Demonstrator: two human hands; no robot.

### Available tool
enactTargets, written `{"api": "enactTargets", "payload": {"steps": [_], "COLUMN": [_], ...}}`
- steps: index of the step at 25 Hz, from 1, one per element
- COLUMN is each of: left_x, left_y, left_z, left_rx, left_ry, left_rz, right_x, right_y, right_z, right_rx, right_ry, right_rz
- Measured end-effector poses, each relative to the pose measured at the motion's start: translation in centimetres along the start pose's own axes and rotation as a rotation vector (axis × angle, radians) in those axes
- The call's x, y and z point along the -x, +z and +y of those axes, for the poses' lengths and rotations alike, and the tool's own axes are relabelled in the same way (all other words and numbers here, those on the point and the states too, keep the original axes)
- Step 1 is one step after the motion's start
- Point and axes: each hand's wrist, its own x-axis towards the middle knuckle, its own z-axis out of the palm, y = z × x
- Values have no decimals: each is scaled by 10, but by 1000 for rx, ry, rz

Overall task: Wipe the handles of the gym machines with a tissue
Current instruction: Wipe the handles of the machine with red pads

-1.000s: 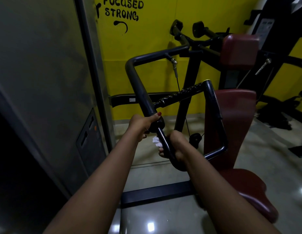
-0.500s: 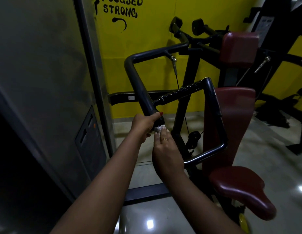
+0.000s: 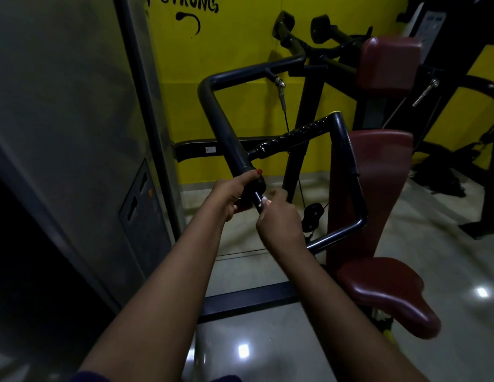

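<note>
A black bent machine handle (image 3: 223,125) runs down from the upper middle to my hands. My left hand (image 3: 231,194) grips its padded lower end, thumb on top. Just below, my right hand (image 3: 278,221) holds a small white tissue (image 3: 265,201) against the thin bar under the grip; only a sliver of tissue shows. A second knurled handle (image 3: 298,132) and a side bar (image 3: 347,161) of the same frame lie to the right.
A maroon backrest (image 3: 378,172) and seat (image 3: 389,293) stand right of the handle. A grey metal panel (image 3: 74,119) fills the left. A yellow wall (image 3: 240,45) is behind, more black machines (image 3: 461,78) at the right, glossy tiled floor (image 3: 447,257) below.
My right hand has slid with the tissue up the bar from its lower bend to just under the padded grip. My left hand has kept its hold.
</note>
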Motion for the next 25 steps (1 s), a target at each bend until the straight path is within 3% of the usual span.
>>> {"api": "enactTargets", "payload": {"steps": [2, 5, 7, 10, 12, 17, 19, 21, 25], "left_x": [0, -2, -4, -5, -4, -1, 0, 2, 4], "left_y": [2, 4, 5, 5, 5, 3, 2, 2, 3], "left_z": [0, -3, -5, -4, -3, -1, -1, -1, 0], "left_rx": [10, 11, 14, -6, -16, -4, -2, 0, -5], "left_ry": [2, 15, 23, 10, -10, -40, -44, -36, -22], "left_rz": [8, 20, 28, 21, 15, -15, -19, -17, 0], "right_x": [-9, -1, 5, -4, -9, 22, 26, 18, -23], "right_y": [-7, -19, -18, -3, 9, 38, 42, 31, 6], "right_z": [8, 15, 12, -5, -15, 9, 15, -5, -18], "right_rx": [-81, 243, 336, 74, 54, 518, 619, 484, -20], "right_ry": [55, 12, 9, 59, 10, -347, -365, -283, 61], "right_rz": [-142, -266, -198, -97, -22, 155, 123, 46, -79]}}
